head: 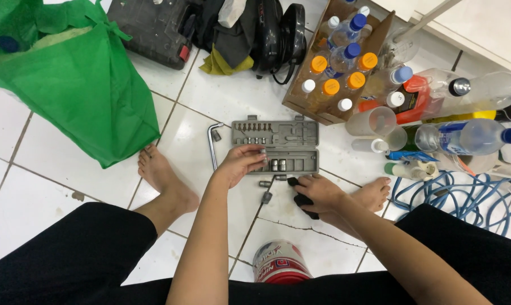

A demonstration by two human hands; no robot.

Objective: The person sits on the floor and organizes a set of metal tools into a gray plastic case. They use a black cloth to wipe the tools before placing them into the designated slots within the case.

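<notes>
The grey socket set case (275, 145) lies open on the floor tiles (221, 96), and the left hand (239, 162) has its fingers (259, 153) pinched on a small socket at the case's near edge, seemingly seating it. Next comes lining it up with a free slot; loose sockets (265, 190) lie just below those fingers. The right hand (317, 192) curls around a black handle (302, 199), mostly hidden
</notes>
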